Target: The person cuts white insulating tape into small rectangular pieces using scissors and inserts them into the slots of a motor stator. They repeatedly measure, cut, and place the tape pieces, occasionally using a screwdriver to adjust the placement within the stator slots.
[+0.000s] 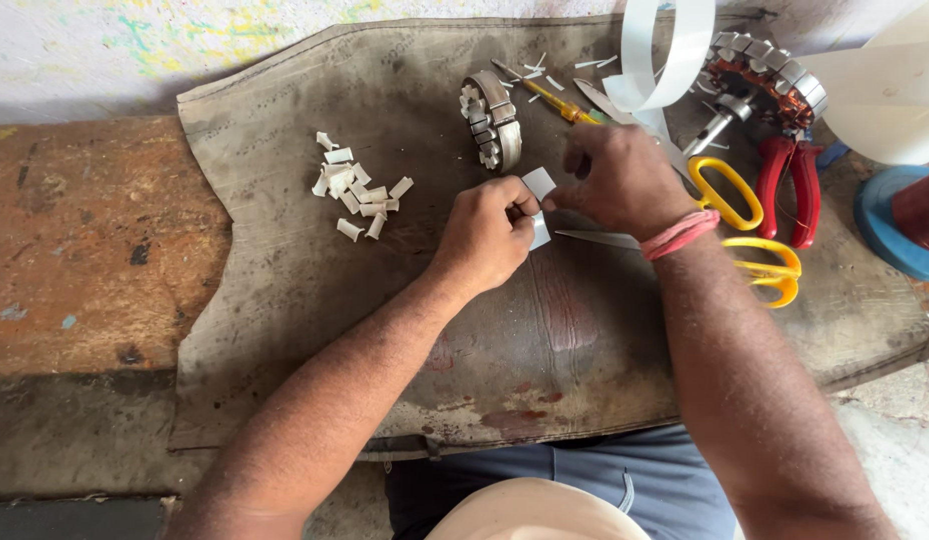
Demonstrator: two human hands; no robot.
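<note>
My left hand (488, 233) and my right hand (621, 180) meet over the middle of a worn brown mat (315, 300). Together they pinch a small white paper piece (538, 184), which is bent between the fingertips of both hands. A second white bit shows just below my left thumb. My right wrist wears a pink band (680, 234). To the left lies a pile of several small folded white paper pieces (357, 190).
A round metal stator core (495, 118) lies just beyond my hands, a yellow screwdriver (557, 101) beside it. Yellow-handled scissors (750, 232), red pliers (790, 180), a wound copper rotor (770, 75) and a white paper strip (665, 55) sit at right. Rusty bench (85, 250) at left.
</note>
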